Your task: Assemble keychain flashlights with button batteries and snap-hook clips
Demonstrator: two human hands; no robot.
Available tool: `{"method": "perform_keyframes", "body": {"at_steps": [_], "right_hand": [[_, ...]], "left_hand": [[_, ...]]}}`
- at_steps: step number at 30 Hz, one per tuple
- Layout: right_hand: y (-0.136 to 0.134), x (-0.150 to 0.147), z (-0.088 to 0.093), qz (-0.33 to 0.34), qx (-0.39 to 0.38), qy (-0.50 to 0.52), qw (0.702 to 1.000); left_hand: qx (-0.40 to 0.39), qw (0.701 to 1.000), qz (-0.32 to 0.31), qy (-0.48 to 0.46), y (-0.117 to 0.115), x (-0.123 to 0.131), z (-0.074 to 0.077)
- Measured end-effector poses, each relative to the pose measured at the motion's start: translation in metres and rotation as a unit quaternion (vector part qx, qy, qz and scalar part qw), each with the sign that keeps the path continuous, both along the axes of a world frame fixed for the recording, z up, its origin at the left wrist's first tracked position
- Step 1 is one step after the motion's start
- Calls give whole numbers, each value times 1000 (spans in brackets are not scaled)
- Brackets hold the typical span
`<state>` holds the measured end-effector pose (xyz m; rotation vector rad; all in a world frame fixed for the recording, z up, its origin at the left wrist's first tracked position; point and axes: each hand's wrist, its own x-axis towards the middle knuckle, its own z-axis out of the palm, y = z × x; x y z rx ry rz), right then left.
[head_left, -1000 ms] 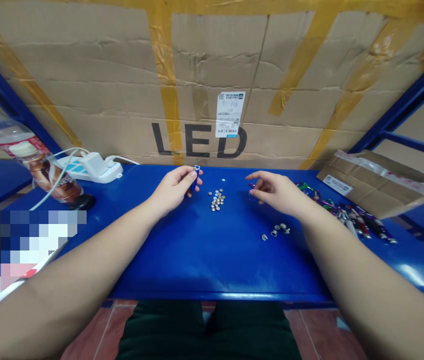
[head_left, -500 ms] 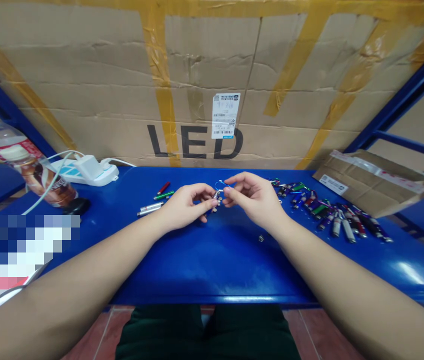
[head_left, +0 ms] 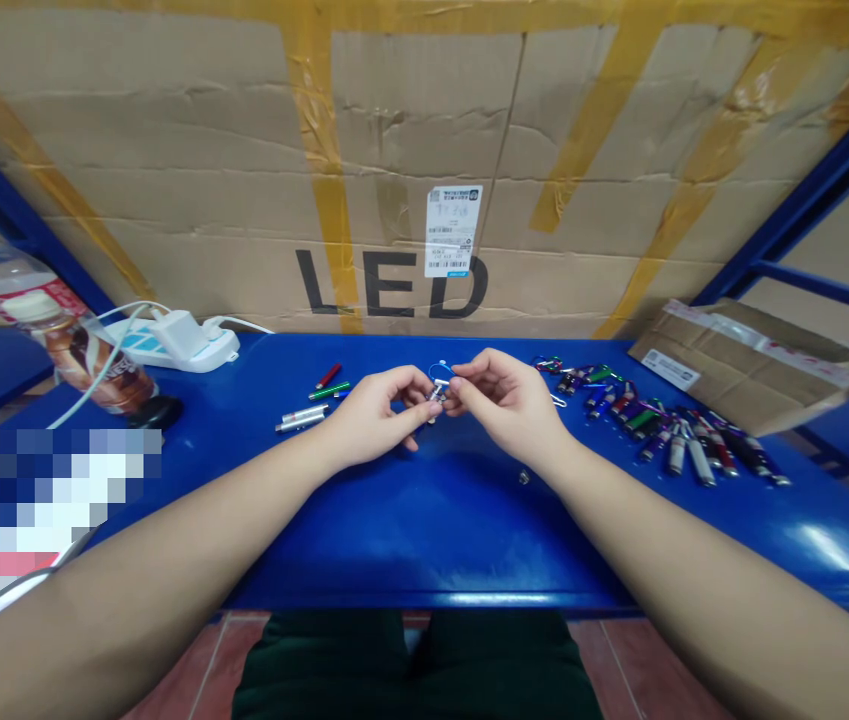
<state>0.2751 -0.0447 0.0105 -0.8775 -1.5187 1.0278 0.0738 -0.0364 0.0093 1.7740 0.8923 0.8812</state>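
Observation:
In front of me, above the blue table, my left hand [head_left: 379,412] and my right hand [head_left: 505,402] meet at their fingertips. The right fingers pinch a blue carabiner clip [head_left: 440,371] with a silver gate. Thumb and fingers of the left hand close on a small silver cylinder end [head_left: 436,392], right beside the clip; its body is mostly hidden by the fingers. Left of that hand lie a red metal tube [head_left: 329,376], a green one [head_left: 329,390] and silver ones [head_left: 302,418]. A silver clip [head_left: 558,401] rests just beyond the right hand.
Several small keychain flashlights [head_left: 645,420] lie heaped at the right, before a cardboard box [head_left: 750,360]. One tiny metal piece [head_left: 524,478] sits nearer me. Leftward are a power strip [head_left: 176,345] and a drink bottle [head_left: 98,365]. A large carton [head_left: 394,150] walls the back.
Both hands stay nearly in place. The right fingers shift slightly, and the blue carabiner's loop tilts a little between the hands.

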Motion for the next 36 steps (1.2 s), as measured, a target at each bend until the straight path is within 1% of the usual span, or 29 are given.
{"method": "perform_keyframes", "body": {"at_steps": [4, 9, 15, 26, 36], "right_hand": [[0, -1, -2, 18, -7, 3, 1000], [0, -1, -1, -8, 9, 20, 1000], [-3, -2, 0, 20, -2, 15, 1000], [-2, -4, -2, 34, -17, 23, 999], [0, -3, -2, 51, -55, 16, 997]], "left_hand": [[-4, 1000, 11, -18, 0, 0, 0], [2, 1000, 12, -22, 1, -1, 1], [8, 1000, 12, -23, 2, -3, 0], [4, 1000, 24, 1, 1, -4, 3], [-13, 999, 20, 22, 3, -5, 0]]}}
